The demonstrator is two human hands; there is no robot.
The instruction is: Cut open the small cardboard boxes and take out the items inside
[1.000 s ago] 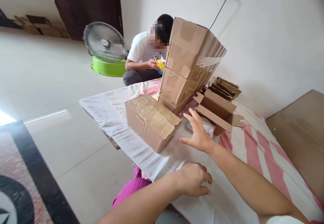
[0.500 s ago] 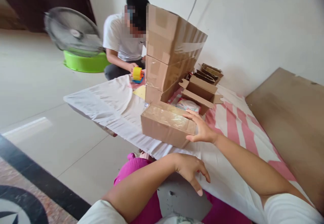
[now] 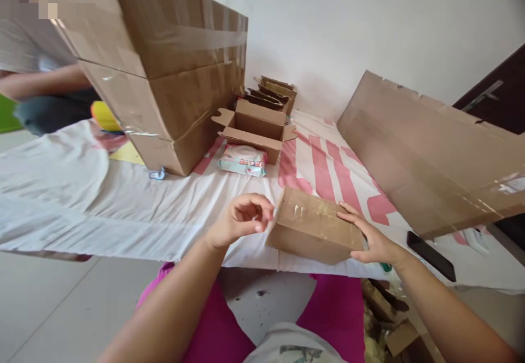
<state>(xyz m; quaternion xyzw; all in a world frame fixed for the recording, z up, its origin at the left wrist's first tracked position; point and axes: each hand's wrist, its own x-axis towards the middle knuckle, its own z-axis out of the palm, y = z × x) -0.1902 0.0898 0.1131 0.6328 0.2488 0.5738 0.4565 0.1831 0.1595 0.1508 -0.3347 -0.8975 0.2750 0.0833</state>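
A small taped cardboard box rests near the front edge of the cloth-covered table. My right hand grips its right end, fingers on top and thumb on the front side. At the box's left end is my left hand, fingers curled towards the thumb in a loose pinch. Whatever those fingertips hold, if anything, is too small to make out. Clear tape shines along the box top. Behind it lie a pack of wipes and an open cardboard box with raised flaps.
Stacked cardboard boxes rise at the left, partly hiding a seated person and a yellow object. A large cardboard sheet leans at the right, near a black phone. Cardboard scraps lie below the table.
The view has swung right. The small box has moved away from the stack, with my right hand still on it. My left hand has risen from above my lap to the box's left end.
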